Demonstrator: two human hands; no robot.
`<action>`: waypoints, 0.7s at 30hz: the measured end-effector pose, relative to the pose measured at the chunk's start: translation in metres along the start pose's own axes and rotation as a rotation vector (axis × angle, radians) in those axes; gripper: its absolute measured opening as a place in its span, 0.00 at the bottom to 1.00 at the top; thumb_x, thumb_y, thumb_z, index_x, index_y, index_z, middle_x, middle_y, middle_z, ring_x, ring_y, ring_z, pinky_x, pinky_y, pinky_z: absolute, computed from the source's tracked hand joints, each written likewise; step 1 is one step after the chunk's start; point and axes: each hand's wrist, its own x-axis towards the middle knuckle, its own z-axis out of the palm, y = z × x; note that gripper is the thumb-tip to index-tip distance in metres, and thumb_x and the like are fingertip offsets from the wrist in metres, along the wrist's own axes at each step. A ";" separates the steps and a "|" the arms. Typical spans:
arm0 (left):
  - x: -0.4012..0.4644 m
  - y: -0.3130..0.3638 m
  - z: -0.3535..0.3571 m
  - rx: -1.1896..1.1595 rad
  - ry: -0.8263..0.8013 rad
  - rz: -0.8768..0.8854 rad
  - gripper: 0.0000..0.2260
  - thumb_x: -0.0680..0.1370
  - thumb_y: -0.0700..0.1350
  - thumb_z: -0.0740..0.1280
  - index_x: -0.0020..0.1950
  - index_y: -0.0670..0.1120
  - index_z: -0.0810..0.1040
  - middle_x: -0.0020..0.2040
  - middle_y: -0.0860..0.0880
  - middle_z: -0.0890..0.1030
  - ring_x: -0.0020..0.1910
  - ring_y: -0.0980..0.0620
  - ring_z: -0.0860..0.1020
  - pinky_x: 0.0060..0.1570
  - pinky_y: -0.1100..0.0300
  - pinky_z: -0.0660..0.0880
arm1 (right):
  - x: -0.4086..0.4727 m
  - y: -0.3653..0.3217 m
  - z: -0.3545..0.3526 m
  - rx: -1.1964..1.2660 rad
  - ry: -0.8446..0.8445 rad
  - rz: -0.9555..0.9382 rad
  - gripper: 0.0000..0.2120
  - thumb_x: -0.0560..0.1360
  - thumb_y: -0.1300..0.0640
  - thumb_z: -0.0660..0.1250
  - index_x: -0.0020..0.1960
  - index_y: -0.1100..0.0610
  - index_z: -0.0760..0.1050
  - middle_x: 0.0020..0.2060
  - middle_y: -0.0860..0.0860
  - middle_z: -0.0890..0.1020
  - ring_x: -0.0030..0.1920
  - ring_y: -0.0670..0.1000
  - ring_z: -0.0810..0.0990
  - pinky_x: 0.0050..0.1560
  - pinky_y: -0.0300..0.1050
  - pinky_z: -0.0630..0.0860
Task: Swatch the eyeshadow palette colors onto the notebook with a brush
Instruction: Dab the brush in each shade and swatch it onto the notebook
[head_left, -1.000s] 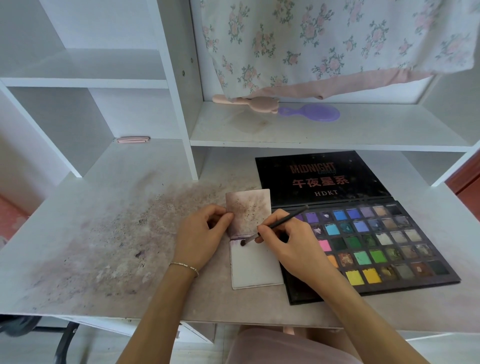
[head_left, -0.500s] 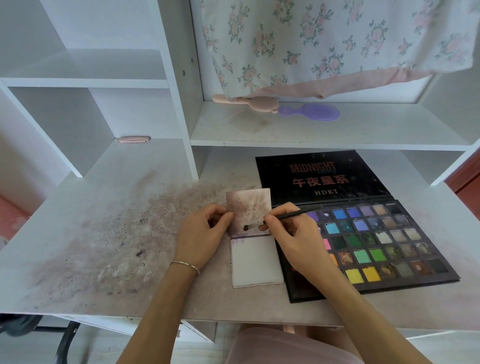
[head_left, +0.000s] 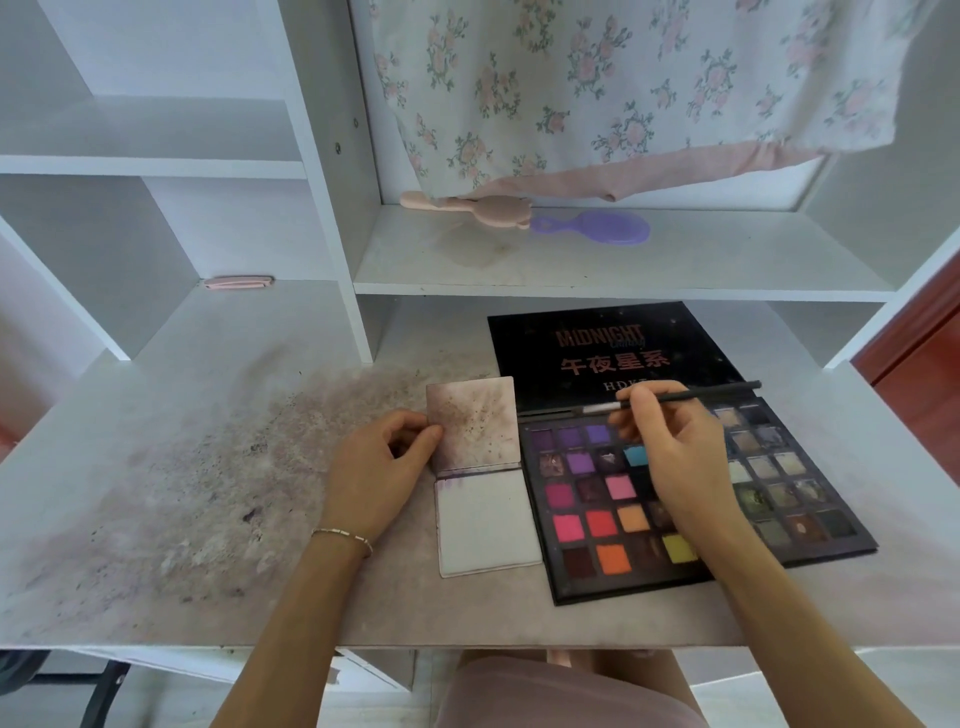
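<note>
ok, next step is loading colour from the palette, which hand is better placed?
Right. The right hand already pinches the thin black brush and hovers over the open black eyeshadow palette. The left hand is holding up the small notebook's stained upper page.

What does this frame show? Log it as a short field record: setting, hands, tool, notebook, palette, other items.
setting: stained desk with white shelves above
left hand: pinches the left edge of the notebook's upper page
right hand: grips the brush, over the palette
brush: thin, dark, lying nearly level, tip pointing left near the palette's hinge
notebook: open; upper page smudged, lower page mostly white with a purple trace at its top
palette: open, lid flat behind, right of the notebook
other items: pink brush and purple hairbrush on the shelf
</note>
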 end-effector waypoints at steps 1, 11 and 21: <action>0.000 0.000 0.000 0.003 0.003 0.002 0.03 0.74 0.43 0.68 0.42 0.51 0.79 0.37 0.60 0.78 0.39 0.64 0.76 0.39 0.79 0.69 | 0.002 0.002 -0.004 -0.018 0.006 0.009 0.09 0.78 0.61 0.56 0.43 0.55 0.73 0.34 0.52 0.78 0.33 0.40 0.76 0.36 0.29 0.73; 0.000 0.000 0.001 0.017 0.002 0.001 0.02 0.74 0.44 0.68 0.44 0.51 0.79 0.38 0.59 0.79 0.39 0.64 0.76 0.38 0.76 0.68 | 0.012 0.022 -0.024 -0.307 0.020 -0.016 0.10 0.79 0.58 0.53 0.43 0.51 0.69 0.33 0.49 0.75 0.34 0.39 0.75 0.36 0.27 0.71; -0.001 0.000 0.001 -0.035 0.010 -0.006 0.05 0.74 0.43 0.69 0.41 0.53 0.78 0.38 0.61 0.79 0.40 0.62 0.77 0.38 0.79 0.68 | 0.010 0.023 -0.023 -0.435 -0.031 -0.065 0.09 0.79 0.60 0.53 0.43 0.56 0.69 0.32 0.45 0.73 0.35 0.41 0.74 0.37 0.24 0.69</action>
